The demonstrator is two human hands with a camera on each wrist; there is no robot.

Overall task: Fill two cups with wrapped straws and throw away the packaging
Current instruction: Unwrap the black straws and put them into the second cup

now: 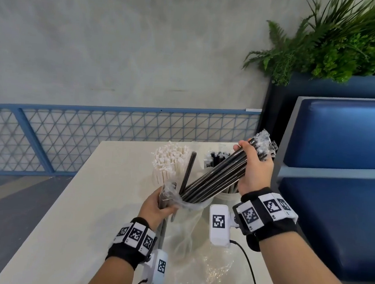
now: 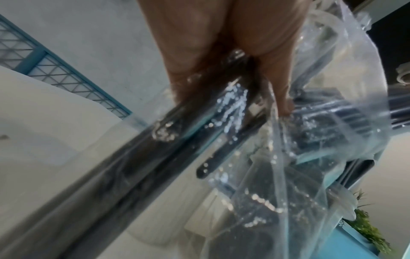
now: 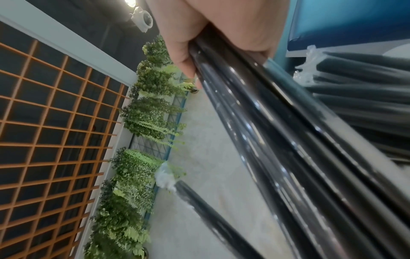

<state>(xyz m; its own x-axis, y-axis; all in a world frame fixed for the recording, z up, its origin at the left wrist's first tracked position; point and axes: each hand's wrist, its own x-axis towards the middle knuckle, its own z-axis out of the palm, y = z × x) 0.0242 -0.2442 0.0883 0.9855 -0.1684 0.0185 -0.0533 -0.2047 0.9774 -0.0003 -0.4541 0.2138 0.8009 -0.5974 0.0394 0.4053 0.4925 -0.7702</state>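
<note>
The right hand [image 1: 255, 168] is wrapped around a bunch of black wrapped straws [image 1: 217, 178], tilted, their lower ends in the clear plastic bag [image 1: 187, 212]. The left hand [image 1: 156, 204] grips the bag's mouth (a few straws too) above the white table [image 1: 99, 202]. Behind them a cup of white wrapped straws [image 1: 168, 163] stands.

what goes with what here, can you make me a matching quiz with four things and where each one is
Things:
1. black straws
2. white straws
3. plastic bag
4. plant

Places:
a. standing in a cup at the back of the table
b. above the blue seat, at the right
c. gripped in the right hand
d. pinched at its mouth by the left hand, trailing onto the table

Pairs: 1-c, 2-a, 3-d, 4-b
</note>
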